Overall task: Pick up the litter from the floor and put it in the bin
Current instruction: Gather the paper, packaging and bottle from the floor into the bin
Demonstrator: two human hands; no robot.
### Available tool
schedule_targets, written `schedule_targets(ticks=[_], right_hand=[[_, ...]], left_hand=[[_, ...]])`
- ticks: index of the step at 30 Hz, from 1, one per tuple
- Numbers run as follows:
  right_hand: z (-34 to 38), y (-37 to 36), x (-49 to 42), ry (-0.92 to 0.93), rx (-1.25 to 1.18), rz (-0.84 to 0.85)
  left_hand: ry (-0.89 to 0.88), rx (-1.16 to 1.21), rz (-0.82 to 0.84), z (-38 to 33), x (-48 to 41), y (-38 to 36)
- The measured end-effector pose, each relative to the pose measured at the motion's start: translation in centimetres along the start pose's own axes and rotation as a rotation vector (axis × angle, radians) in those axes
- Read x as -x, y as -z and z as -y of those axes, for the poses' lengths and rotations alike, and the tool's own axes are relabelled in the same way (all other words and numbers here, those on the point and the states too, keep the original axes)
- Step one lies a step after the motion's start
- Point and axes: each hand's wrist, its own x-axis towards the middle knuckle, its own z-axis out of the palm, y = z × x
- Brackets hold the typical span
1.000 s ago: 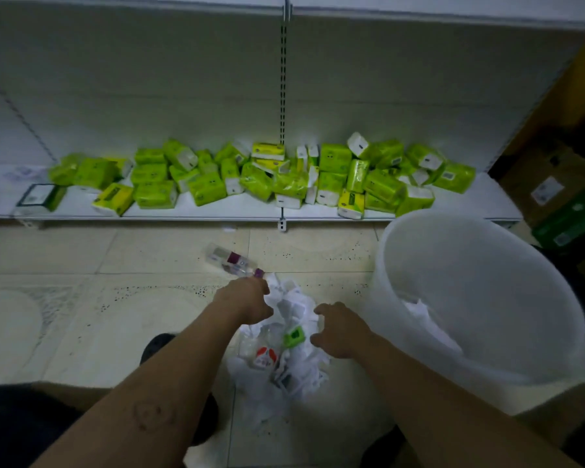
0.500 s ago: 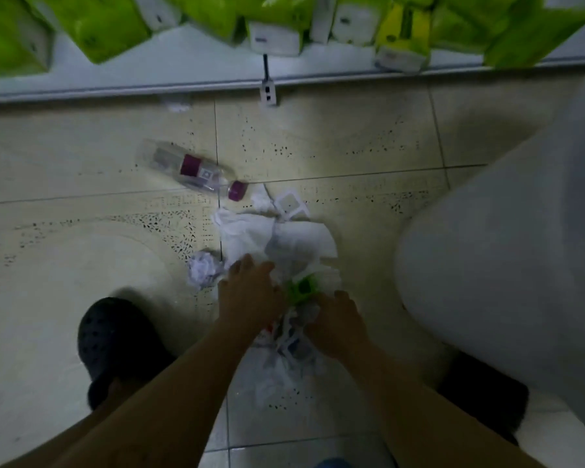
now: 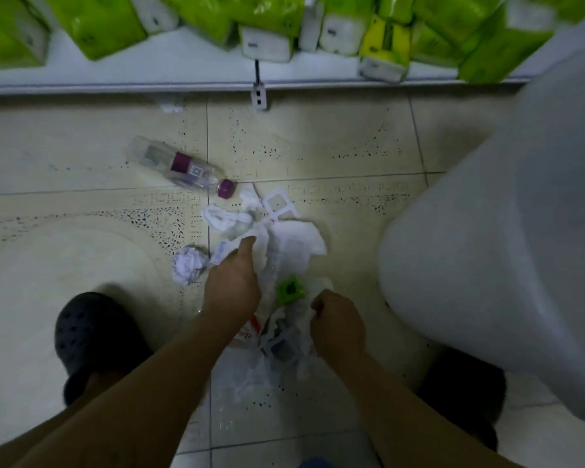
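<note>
White litter [image 3: 294, 244], purple-capped clear bottle [image 3: 183, 168], black-speckled cream floor [image 3: 335, 146].

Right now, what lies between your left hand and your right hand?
In the head view, a green plastic piece lies on crumpled white paper between the left hand and the right hand.

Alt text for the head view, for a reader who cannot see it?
The left hand and right hand reach into a litter pile of crumpled white paper on the tiled floor, beside a white bin at right. A plastic bottle lies beyond; green packs line a low shelf.
</note>
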Motion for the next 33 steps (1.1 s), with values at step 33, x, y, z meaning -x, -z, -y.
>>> schedule_targets(ticks=[33], right_hand=[[-3.1, 36.1, 23.5, 0.263, -0.136, -0.505]], left_hand=[[-0.441, 0.078, -0.166, -23.5, 17.8, 17.0]])
